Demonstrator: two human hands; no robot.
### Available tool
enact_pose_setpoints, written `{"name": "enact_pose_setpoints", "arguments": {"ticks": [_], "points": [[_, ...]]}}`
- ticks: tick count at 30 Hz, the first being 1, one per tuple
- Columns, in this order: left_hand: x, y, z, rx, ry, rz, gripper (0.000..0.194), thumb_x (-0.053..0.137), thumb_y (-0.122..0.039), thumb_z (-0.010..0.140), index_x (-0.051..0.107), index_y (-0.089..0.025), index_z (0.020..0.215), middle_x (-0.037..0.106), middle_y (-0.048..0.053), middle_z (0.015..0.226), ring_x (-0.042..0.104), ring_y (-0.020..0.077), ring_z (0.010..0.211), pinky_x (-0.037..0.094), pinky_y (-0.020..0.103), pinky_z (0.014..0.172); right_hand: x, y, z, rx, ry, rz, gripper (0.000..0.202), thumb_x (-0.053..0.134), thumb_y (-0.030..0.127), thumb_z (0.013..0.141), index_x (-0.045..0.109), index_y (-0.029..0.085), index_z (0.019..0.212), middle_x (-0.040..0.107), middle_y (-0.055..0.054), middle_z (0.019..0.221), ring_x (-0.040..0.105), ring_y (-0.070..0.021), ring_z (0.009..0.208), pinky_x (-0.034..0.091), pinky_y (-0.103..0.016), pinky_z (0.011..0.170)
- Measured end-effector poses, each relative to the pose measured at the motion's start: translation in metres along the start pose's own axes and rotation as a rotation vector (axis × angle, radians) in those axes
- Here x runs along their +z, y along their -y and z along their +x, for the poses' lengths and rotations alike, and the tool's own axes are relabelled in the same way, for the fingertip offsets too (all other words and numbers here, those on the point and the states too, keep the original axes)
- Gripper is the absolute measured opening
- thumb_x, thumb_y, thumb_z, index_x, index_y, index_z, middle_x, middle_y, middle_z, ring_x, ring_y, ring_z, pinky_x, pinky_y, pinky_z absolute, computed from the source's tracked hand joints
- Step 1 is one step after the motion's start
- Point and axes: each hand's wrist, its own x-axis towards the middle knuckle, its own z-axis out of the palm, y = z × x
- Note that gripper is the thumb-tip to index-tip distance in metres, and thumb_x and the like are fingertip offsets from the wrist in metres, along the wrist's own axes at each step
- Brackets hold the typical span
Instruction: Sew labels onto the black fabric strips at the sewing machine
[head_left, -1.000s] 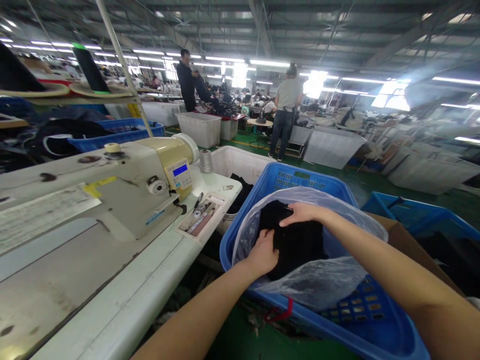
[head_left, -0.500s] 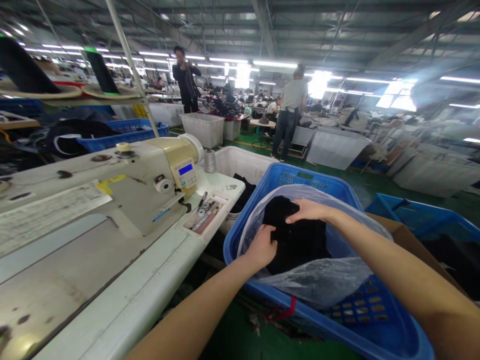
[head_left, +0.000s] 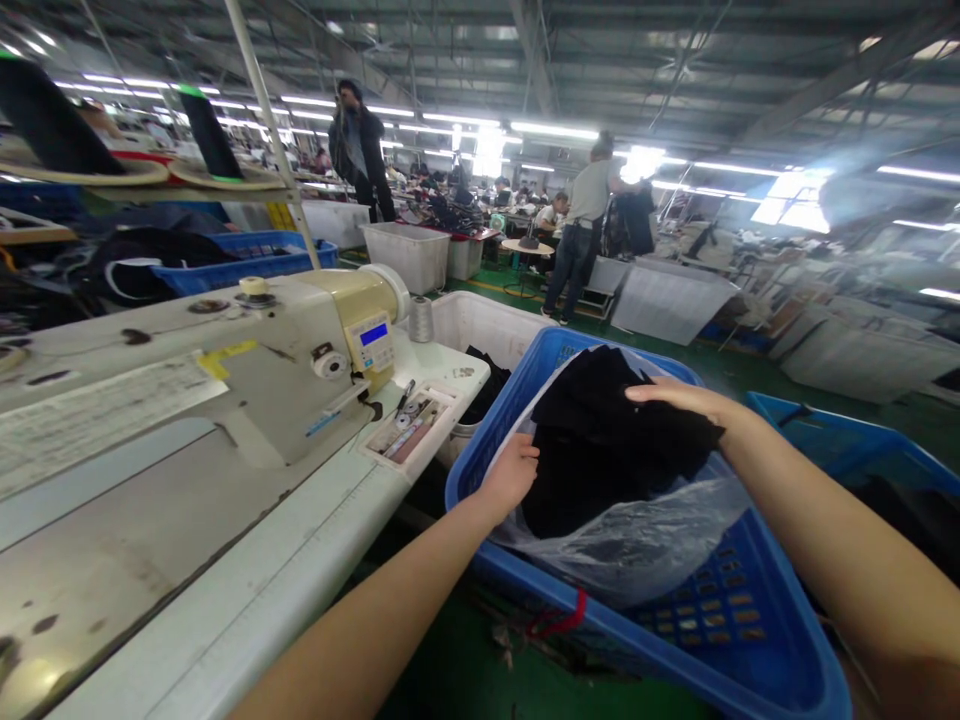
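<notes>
Black fabric pieces point(head_left: 600, 440) lie bunched in a clear plastic bag point(head_left: 637, 550), which sits inside a blue basket point(head_left: 465, 470). At the right, my right hand point(head_left: 686, 397) is closed on a raised part of the black fabric, thumb on top and fingers hidden beneath it. My left hand point(head_left: 514, 472) is at the left edge of the bag, its fingers curled by the fabric; whether it grips the bag or the cloth is hard to make out.
A sewing machine point(head_left: 285, 350) stands on a white table point(head_left: 337, 530) at the left, with a small tool tray point(head_left: 412, 425). Behind the basket is a white bin point(head_left: 487, 325). Another blue crate point(head_left: 825, 430) is at the right. Two people stand farther back.
My right hand has moved right and slightly up, spreading and lifting black fabric with it. My left hand has shifted slightly left. The standing people have changed pose.
</notes>
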Motion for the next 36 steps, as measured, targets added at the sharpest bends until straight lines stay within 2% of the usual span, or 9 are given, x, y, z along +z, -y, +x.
{"name": "enact_pose_setpoints", "arguments": {"ticks": [4,6,10,13,17,23,26,30,36], "points": [[-0.001,-0.019,-0.01,-0.032,0.127,-0.158,0.026,0.047,-0.025,0.096,0.056,-0.013,0.117,0.068,0.016,0.118,0.07,0.0209,0.1,0.055,0.037,0.093,-0.003,0.003,-0.014,-0.054,-0.013,0.042,0.061,0.072,0.052,0.064,0.065,0.023,0.118,0.077,-0.007,0.104,0.07,-0.0346,0.104,0.053,-0.047,0.099],[-0.006,-0.029,-0.014,-0.055,0.232,-0.293,0.036,0.042,-0.043,0.1,0.06,-0.014,0.113,0.071,0.015,0.112,0.071,0.0228,0.099,0.056,0.038,0.092,-0.001,0.011,-0.023,-0.08,0.007,0.039,0.069,0.076,0.049,0.059,0.063,0.023,0.121,0.076,-0.007,0.108,0.069,-0.0356,0.104,0.054,-0.047,0.096],[-0.029,-0.054,-0.026,-0.147,0.459,-0.532,0.069,0.039,-0.077,0.09,0.065,-0.017,0.111,0.073,0.011,0.107,0.069,0.0275,0.105,0.054,0.041,0.094,0.02,0.044,-0.045,-0.162,0.306,-0.1,0.072,0.085,0.043,0.053,0.066,0.021,0.118,0.074,-0.005,0.11,0.068,-0.0346,0.103,0.055,-0.043,0.091],[-0.053,-0.073,-0.038,-0.176,0.543,-0.525,0.077,0.038,-0.082,0.086,0.067,-0.016,0.111,0.074,0.011,0.107,0.068,0.0292,0.108,0.051,0.042,0.098,0.049,0.073,-0.058,-0.31,0.537,-0.386,0.059,0.087,0.043,0.059,0.068,0.023,0.112,0.072,0.0,0.112,0.065,-0.03,0.108,0.052,-0.034,0.091],[-0.085,-0.093,-0.062,-0.019,0.6,-0.425,0.068,0.055,-0.072,0.085,0.067,-0.015,0.118,0.073,0.011,0.114,0.065,0.0299,0.113,0.046,0.04,0.102,0.089,0.092,-0.06,-0.443,0.447,-0.809,0.051,0.088,0.046,0.06,0.068,0.026,0.103,0.071,0.002,0.099,0.065,-0.0248,0.089,0.049,-0.028,0.073],[-0.134,-0.095,-0.126,0.287,0.342,-0.141,0.059,0.078,-0.048,0.076,0.066,-0.018,0.126,0.07,0.009,0.125,0.061,0.0321,0.12,0.043,0.043,0.107,0.141,0.099,-0.053,-0.572,0.306,-0.858,0.047,0.087,0.043,0.058,0.067,0.029,0.098,0.071,-0.001,0.094,0.065,-0.0261,0.085,0.045,-0.03,0.068],[-0.163,-0.082,-0.169,0.37,0.208,-0.052,0.064,0.078,-0.048,0.077,0.062,-0.024,0.134,0.06,0.007,0.141,0.05,0.0325,0.134,0.036,0.044,0.114,0.175,0.105,-0.049,-0.608,0.428,-0.751,0.05,0.085,0.042,0.062,0.066,0.029,0.106,0.071,0.0,0.1,0.066,-0.0261,0.088,0.048,-0.031,0.073],[-0.209,-0.052,-0.222,0.325,0.007,-0.199,0.066,0.076,-0.054,0.079,0.061,-0.024,0.135,0.061,0.008,0.141,0.052,0.0342,0.133,0.04,0.044,0.112,0.235,0.115,-0.037,-0.658,0.65,-0.539,0.058,0.086,0.042,0.063,0.065,0.027,0.115,0.07,0.0,0.113,0.065,-0.0266,0.101,0.051,-0.033,0.086],[-0.271,-0.003,-0.27,0.271,-0.555,-0.285,0.06,0.062,-0.061,0.085,0.064,-0.02,0.128,0.067,0.011,0.13,0.057,0.0342,0.127,0.045,0.046,0.107,0.343,0.13,-0.003,-0.45,0.8,-0.203,0.049,0.09,0.04,0.056,0.068,0.022,0.096,0.074,0.001,0.097,0.068,-0.0252,0.096,0.054,-0.032,0.084]]}}
